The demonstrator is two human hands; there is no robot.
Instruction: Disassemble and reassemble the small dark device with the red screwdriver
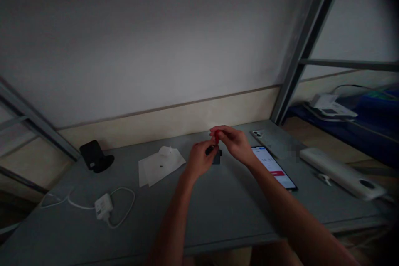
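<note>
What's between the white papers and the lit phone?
In the head view, the left hand and the right hand, the latter pinching a red item, plus a dark block below it in the picture.

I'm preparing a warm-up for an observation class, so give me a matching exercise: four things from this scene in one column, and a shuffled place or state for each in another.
Things
1. red item
2. face-up phone
3. black stand
4. paper sheets

Places or states
A. lying flat, left of the left hand
B. screen lit
C. at the fingertips of the right hand
D. at the back left

Pairs: 1-C, 2-B, 3-D, 4-A
</note>
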